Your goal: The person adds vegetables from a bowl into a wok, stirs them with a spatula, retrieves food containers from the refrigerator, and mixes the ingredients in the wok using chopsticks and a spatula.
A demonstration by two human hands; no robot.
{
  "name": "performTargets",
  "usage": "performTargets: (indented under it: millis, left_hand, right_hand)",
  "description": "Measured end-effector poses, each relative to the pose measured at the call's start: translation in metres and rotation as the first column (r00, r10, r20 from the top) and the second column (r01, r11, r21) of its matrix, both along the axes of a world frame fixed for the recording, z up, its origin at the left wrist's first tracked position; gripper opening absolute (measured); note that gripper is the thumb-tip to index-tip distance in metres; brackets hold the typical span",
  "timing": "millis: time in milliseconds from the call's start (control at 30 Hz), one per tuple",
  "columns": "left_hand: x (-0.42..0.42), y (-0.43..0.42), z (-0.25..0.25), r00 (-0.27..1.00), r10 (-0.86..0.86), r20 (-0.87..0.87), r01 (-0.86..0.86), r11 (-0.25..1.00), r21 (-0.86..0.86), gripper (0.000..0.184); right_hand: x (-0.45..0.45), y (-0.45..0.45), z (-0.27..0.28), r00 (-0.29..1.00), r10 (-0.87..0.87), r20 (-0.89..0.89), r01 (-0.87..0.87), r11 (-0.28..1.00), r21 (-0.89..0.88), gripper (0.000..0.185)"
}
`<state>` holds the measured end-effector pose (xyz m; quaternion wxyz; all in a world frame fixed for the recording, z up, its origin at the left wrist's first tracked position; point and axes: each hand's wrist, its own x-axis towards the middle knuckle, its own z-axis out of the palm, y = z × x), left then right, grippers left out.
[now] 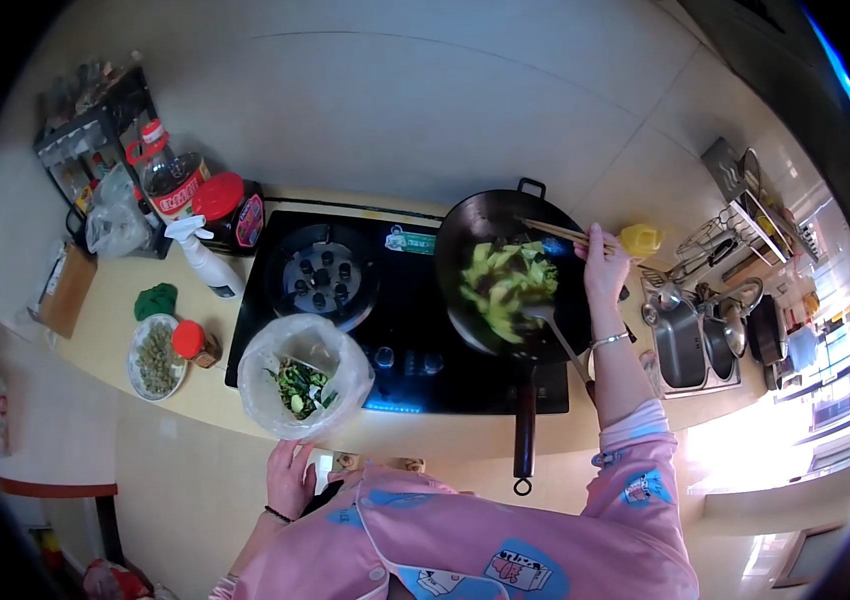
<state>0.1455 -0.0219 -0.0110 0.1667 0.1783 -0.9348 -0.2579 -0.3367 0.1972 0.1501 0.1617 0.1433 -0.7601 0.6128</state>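
Observation:
A dark wok [465, 215] sits on the right side of the black stove, with green leafy pieces [510, 285] inside. My right hand [603, 262] is closed around wooden chopsticks [552, 230] at the wok's right rim, their tips reaching over the wok. A metal spatula [567, 345] leans in the wok, its dark handle below my right forearm. My left hand [291, 478] is low at the counter's front edge, just below a plastic-lined bowl [263, 385] holding green scraps [300, 388]. Its fingers are slightly apart and hold nothing visible.
An empty burner [323, 280] is at the stove's left. Further left are a spray bottle [207, 262], a red-lidded jar [195, 343], a plate of pale food [157, 360] and large bottles [173, 180]. The wok handle [525, 430] juts forward. A sink [680, 345] lies right.

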Motion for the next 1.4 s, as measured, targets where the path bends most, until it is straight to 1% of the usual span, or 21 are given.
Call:
performTargets:
  millis: [33,67,133,167,233,467,567,633,667,733,867,933,967,1067,1100,1133,1167,1233,1267,1300,1400]
  left_hand:
    - [0.001,0.000,-0.002,1.000,0.000,-0.005,0.000,1.000,-0.022,0.043]
    - [0.001,0.001,-0.002,1.000,0.000,-0.008,0.000,0.999,-0.045,0.043]
    - [0.002,0.002,0.001,1.000,0.004,-0.004,-0.004,0.999,-0.039,0.043]
    - [0.003,0.002,0.003,1.000,0.011,0.005,-0.011,0.999,-0.034,0.043]
    - [0.005,0.003,0.005,1.000,0.016,0.006,-0.016,0.999,-0.031,0.043]
    - [0.009,0.007,0.008,0.999,0.031,0.009,-0.030,0.999,-0.040,0.043]
    - [0.010,0.007,0.008,0.999,0.041,0.011,-0.040,0.998,-0.040,0.043]
    - [0.009,0.007,0.008,0.999,0.040,0.005,-0.040,0.998,-0.041,0.043]
    - [0.009,0.007,0.008,0.999,0.040,-0.001,-0.040,0.998,-0.043,0.043]
    - [0.008,0.007,0.007,0.999,0.038,-0.009,-0.039,0.998,-0.045,0.043]
    - [0.006,0.006,0.006,0.999,0.031,-0.026,-0.033,0.998,-0.053,0.043]
    - [0.006,0.006,0.005,0.999,0.031,-0.027,-0.033,0.998,-0.055,0.043]
    - [0.005,0.006,0.005,0.999,0.034,-0.024,-0.035,0.998,-0.057,0.044]
    - [0.005,0.003,0.003,0.998,0.000,-0.055,-0.002,0.999,-0.034,0.044]
    - [0.005,0.003,0.001,0.998,0.001,-0.065,-0.004,0.999,-0.037,0.045]
    - [0.004,0.002,0.003,0.998,0.009,-0.055,-0.011,0.999,-0.038,0.046]
    - [0.007,0.001,-0.006,0.997,0.028,-0.066,-0.032,0.998,-0.060,0.047]
    - [0.005,0.001,0.002,0.998,0.053,-0.042,-0.055,0.997,-0.053,0.045]
    - [0.004,0.000,0.004,0.998,0.058,-0.038,-0.060,0.997,-0.048,0.044]
    - [0.006,0.001,0.004,0.996,0.079,-0.030,-0.080,0.996,-0.047,0.044]
    - [0.003,0.003,0.004,0.995,0.072,-0.065,-0.075,0.996,-0.047,0.043]
  right_hand:
    - [-0.006,0.002,-0.005,0.999,-0.035,0.000,0.035,0.998,0.053,0.032]
    - [-0.014,0.005,-0.012,0.999,-0.037,-0.005,0.037,0.998,0.054,0.032]
    - [-0.032,0.011,-0.031,0.996,-0.074,0.059,0.068,0.993,0.093,0.030]
    - [-0.038,0.011,-0.038,0.996,-0.073,0.058,0.067,0.993,0.092,0.030]
    - [-0.048,0.011,-0.051,0.987,-0.086,0.138,0.082,0.996,0.030,0.030]
    - [-0.060,0.010,-0.062,0.983,-0.144,0.114,0.129,0.983,0.131,0.033]
    - [-0.055,0.012,-0.052,0.970,-0.209,0.122,0.199,0.976,0.090,0.034]
    - [-0.049,0.014,-0.042,0.974,-0.182,0.139,0.184,0.983,-0.006,0.034]
    - [-0.046,0.016,-0.037,0.974,-0.182,0.137,0.185,0.983,-0.005,0.034]
    - [-0.042,0.019,-0.027,0.981,-0.131,0.145,0.144,0.986,-0.084,0.034]
    - [-0.036,0.024,-0.012,0.986,-0.113,0.125,0.130,0.981,-0.141,0.034]
    - [-0.031,0.025,-0.005,0.995,-0.053,0.084,0.069,0.977,-0.204,0.035]
    - [-0.027,0.026,0.000,0.995,-0.053,0.084,0.069,0.977,-0.203,0.035]
    - [-0.004,0.019,0.021,0.995,0.015,0.095,0.017,0.945,-0.327,0.037]
    - [0.025,0.010,0.042,0.994,0.005,0.109,0.021,0.970,-0.241,0.038]
    - [0.049,0.005,0.058,0.995,0.070,0.073,-0.061,0.991,-0.122,0.038]
    - [0.056,0.001,0.056,0.977,0.188,0.097,-0.152,0.943,-0.295,0.038]
    - [0.073,-0.011,0.063,0.950,0.275,0.146,-0.187,0.879,-0.439,0.036]
    - [0.083,-0.014,0.063,0.912,0.395,0.108,-0.295,0.817,-0.496,0.034]
    - [0.098,-0.021,0.065,0.888,0.445,0.113,-0.334,0.796,-0.505,0.033]
    - [0.144,-0.043,0.056,0.734,0.658,0.168,-0.526,0.707,-0.473,0.030]
